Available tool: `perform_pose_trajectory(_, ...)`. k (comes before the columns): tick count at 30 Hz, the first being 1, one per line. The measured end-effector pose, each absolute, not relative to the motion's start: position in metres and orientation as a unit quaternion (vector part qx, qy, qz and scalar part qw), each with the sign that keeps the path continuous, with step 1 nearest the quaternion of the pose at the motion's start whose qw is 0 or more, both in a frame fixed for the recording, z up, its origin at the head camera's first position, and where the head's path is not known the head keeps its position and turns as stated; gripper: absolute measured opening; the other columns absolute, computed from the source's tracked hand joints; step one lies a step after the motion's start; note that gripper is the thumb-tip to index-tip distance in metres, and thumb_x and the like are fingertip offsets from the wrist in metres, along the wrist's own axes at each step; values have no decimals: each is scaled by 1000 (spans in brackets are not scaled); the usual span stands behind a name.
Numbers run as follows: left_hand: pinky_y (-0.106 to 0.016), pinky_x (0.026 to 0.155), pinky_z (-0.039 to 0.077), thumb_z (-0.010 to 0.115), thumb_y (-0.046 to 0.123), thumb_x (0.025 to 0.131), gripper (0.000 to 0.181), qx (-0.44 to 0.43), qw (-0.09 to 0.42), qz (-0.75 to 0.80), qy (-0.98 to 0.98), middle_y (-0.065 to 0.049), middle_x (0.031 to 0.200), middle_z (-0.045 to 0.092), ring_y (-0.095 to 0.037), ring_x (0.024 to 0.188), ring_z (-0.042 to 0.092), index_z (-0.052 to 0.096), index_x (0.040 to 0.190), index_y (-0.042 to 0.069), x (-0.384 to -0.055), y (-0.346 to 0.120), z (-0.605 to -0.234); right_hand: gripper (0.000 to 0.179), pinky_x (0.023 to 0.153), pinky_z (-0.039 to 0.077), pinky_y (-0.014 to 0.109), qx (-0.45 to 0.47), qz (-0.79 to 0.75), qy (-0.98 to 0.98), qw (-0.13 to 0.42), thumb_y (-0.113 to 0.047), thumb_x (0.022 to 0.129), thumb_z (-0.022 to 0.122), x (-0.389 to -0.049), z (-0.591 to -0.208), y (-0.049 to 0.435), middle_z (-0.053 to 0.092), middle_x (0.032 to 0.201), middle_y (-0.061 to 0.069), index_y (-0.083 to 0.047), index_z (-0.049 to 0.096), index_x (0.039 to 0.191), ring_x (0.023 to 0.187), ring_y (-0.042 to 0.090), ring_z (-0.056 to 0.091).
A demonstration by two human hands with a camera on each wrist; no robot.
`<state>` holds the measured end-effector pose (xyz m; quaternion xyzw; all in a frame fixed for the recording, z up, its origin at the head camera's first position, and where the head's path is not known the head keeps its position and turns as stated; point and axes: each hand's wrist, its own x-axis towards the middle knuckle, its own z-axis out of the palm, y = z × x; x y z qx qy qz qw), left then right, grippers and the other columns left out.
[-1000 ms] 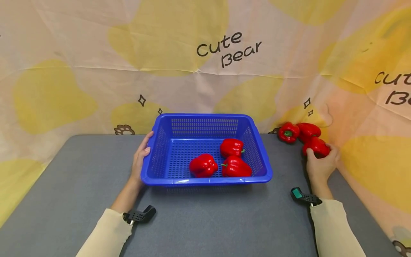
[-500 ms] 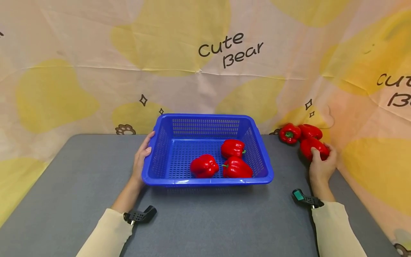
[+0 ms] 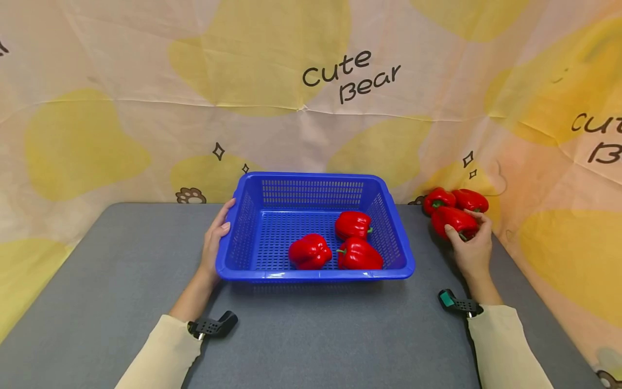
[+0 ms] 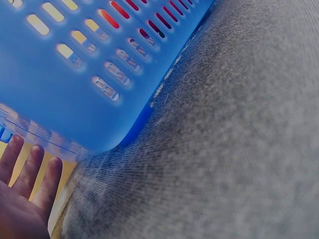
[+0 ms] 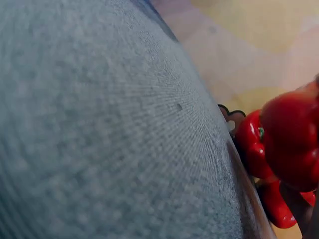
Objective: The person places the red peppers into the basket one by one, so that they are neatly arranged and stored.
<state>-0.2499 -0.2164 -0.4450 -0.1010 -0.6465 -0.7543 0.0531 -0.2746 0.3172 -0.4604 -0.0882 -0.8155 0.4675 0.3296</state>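
My left hand (image 3: 214,243) rests against the left side of the blue plastic basket (image 3: 316,274). In the left wrist view, its fingers (image 4: 49,186) lie fairly straight at the basket's outer wall. Three red bell peppers sit in the basket: one at the front left (image 3: 309,252), one at the right (image 3: 353,225) and one in the front right (image 3: 359,254). My right hand (image 3: 473,251) grips another red bell pepper (image 3: 452,220) between thumb and fingers, right of the basket. Close behind it are two more bell peppers, one with its green stem showing (image 3: 439,199) and one beside it (image 3: 471,200).
A grey table (image 3: 311,335) carries everything. Behind it and along the right hangs a yellow and pink printed cloth (image 3: 272,65), close to the back peppers. The basket stands near the table's back edge.
My right hand has shifted left with the gripped bell pepper, which now overlaps the stemmed pepper behind it. The left hand and basket have stayed in place.
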Motion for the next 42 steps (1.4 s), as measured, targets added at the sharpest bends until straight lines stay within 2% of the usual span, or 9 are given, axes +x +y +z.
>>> perform_pose_trajectory(6,-21,97,50,31,22,103,57,-105,54,-757,-642,-10,167,25,-19,134,44,29,160,20,-251,-216,-446,65,86,37,13,-81,422,-820,378,-19,79,81,-274,-461,316,58,131,15,-7,55,136,103,-9,43)
perform_pose_trajectory(11,-21,97,50,31,23,102,57,-110,58,-760,-637,-11,167,25,-18,132,46,29,160,19,-251,-217,-447,62,85,35,12,-66,395,-819,410,-21,77,81,-275,-462,319,52,131,22,-12,62,136,109,-11,37)
perform_pose_trajectory(14,-22,97,51,32,23,102,57,-109,58,-760,-638,-11,166,26,-18,132,46,29,159,18,-251,-217,-446,63,85,34,10,-66,391,-820,413,-22,78,80,-276,-462,320,52,131,23,-16,62,138,109,-12,37)
perform_pose_trajectory(19,-21,98,50,32,24,103,57,-107,57,-758,-640,-12,167,25,-18,132,46,29,160,19,-251,-216,-445,67,82,35,8,-66,394,-812,425,-22,78,80,-277,-464,319,59,129,21,-11,58,140,101,-12,42)
perform_pose_trajectory(25,-21,97,50,32,24,102,57,-107,56,-759,-640,-12,166,26,-19,131,46,29,159,19,-250,-216,-444,61,77,39,6,-63,410,-799,436,-22,78,80,-277,-464,318,66,124,17,-10,60,135,94,-12,49)
perform_pose_trajectory(33,-21,98,50,32,27,103,57,-107,56,-751,-649,-9,167,26,-19,134,44,30,160,22,-249,-216,-445,55,92,35,8,-22,378,-807,453,-23,75,80,-277,-464,321,67,126,20,-11,69,128,109,-10,47)
perform_pose_trajectory(38,-21,97,50,32,27,103,57,-105,56,-752,-648,-10,166,27,-19,133,45,30,159,22,-249,-216,-445,53,92,34,9,-13,377,-807,455,-23,75,79,-277,-464,321,67,125,19,-12,70,126,110,-7,48)
perform_pose_trajectory(42,-21,97,51,32,27,103,57,-105,54,-755,-645,-10,166,27,-19,132,46,30,159,22,-250,-216,-444,54,94,37,20,-15,369,-817,443,-22,74,80,-277,-465,321,66,126,19,-14,71,126,111,1,51)
